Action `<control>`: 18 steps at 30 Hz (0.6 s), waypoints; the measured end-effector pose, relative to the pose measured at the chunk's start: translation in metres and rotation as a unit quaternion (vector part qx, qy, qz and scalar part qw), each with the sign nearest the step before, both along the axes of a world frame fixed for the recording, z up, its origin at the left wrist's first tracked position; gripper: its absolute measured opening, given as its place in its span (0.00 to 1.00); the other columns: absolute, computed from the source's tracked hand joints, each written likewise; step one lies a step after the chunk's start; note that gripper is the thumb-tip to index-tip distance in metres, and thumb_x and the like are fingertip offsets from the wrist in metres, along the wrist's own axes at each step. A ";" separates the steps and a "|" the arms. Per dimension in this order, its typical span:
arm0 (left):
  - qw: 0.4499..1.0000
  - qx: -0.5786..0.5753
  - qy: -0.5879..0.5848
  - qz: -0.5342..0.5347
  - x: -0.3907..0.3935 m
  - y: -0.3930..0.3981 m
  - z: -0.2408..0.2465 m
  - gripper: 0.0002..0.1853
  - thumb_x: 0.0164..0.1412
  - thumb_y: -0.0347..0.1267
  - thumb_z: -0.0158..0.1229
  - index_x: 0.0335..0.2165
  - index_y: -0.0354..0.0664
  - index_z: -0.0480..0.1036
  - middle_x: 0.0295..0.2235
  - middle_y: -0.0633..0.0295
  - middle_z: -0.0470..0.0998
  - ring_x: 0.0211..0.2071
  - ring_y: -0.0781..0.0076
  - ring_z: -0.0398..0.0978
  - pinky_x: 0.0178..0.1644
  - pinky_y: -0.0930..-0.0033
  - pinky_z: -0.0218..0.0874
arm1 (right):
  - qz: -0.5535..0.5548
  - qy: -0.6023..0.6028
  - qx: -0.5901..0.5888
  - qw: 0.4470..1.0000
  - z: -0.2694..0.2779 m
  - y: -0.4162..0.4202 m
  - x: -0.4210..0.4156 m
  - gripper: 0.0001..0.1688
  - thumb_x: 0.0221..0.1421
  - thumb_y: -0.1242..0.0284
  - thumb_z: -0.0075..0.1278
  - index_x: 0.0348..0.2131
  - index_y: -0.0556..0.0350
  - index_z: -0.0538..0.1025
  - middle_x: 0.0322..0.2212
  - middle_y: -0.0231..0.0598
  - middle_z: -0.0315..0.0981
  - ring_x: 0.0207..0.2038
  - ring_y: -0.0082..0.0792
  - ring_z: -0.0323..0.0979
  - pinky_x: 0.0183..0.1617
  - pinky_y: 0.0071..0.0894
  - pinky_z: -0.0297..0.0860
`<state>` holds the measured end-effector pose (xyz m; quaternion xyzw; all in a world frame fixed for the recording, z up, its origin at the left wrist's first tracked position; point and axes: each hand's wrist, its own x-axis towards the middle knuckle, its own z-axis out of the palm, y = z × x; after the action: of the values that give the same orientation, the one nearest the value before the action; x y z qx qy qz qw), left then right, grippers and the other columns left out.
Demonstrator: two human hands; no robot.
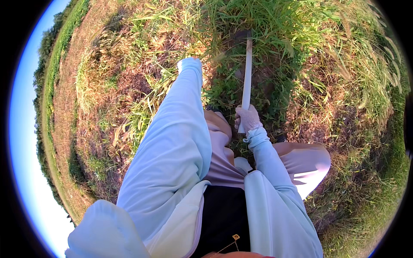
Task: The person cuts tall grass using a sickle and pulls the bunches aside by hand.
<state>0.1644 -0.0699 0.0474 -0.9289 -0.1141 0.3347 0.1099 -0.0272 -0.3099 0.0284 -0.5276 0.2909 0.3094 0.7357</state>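
Note:
My right hand (250, 118), in a pale knit glove, is closed around the lower part of a long, whitish handle. The handle belongs to a sickle-like tool (247, 74) that points away from me. At its far end a dark blade (240, 35) reaches left among green grass (267, 22), which partly hides it. My left arm stretches forward over the weeds in a light blue sleeve (180, 122). The cuff (190, 64) ends near grass stems; the left hand beyond it is almost wholly hidden, so its grip cannot be made out.
My bent knees (306, 161) are to either side of low leafy weeds (222, 92). Dry, flattened grass (88, 84) lies at left. Tall grass with bristly seed heads (364, 64) stands at right. A green crop strip and trees (48, 54) edge the field.

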 end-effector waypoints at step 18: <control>0.999 -0.022 -0.049 0.001 -0.008 -0.003 0.000 0.22 0.66 0.36 0.40 0.51 0.43 0.73 0.53 0.58 0.75 0.53 0.60 0.73 0.53 0.57 0.65 | 0.185 0.007 -0.264 0.946 -0.005 -0.031 -0.050 0.20 0.52 0.74 0.46 0.44 0.66 0.62 0.22 0.43 0.68 0.18 0.34 0.69 0.18 0.36 0.68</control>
<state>0.1565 -0.0729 0.0471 -0.9462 -0.1132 0.2915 0.0833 -0.0777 -0.3408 0.0237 -0.7457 0.2645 0.3557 0.4975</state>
